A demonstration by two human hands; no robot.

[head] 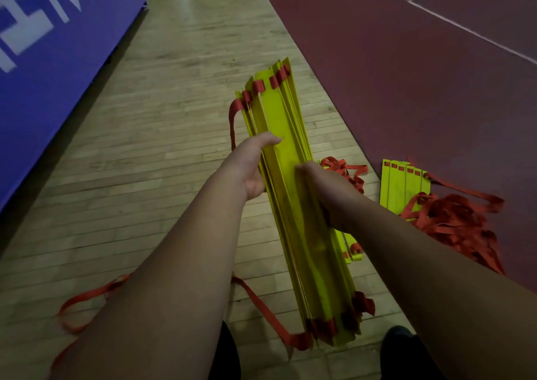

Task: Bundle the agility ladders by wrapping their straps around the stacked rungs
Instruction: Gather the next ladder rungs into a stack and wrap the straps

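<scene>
Near end of the stack of flat yellow plastic rungs [302,234] is seen below the wrists, with red webbing tabs bunched at its edge. A long red webbing strap [261,304] is trailed from there onto the wooden plank floor [162,153], slack, left of the fingers

Stack is held off the floor at mid-length, tilted away. Left hand [254,166] is clamped on the left edge, thumb [268,140] laid on the top face, fingers curled under. Right hand [321,186] is wrapped over the right edge, fingers clenched on the rungs. No strap is seen in either hand

Handling, judged: rungs are thin, stiff and light, probably slick on each other. Fanning is expected if the squeeze is eased, and the far end is splayed beyond the fingertips. Strap is soft, limp and snag-prone. A one-hand pinch at mid-stack is advised, with the strap taken close to where it leaves the near end and wound across the middle

Room: open floor is available left of the left hand, bounded further out by a blue padded wall banner [58,68]. Right of the right hand, another yellow rung end [353,248] is seen under the wrist. Beyond it a second set of yellow rungs [402,185] with a heap of tangled red strap [453,222] is lying on the dark red court surface [406,74]. Trailing strap should be kept away from that heap
</scene>
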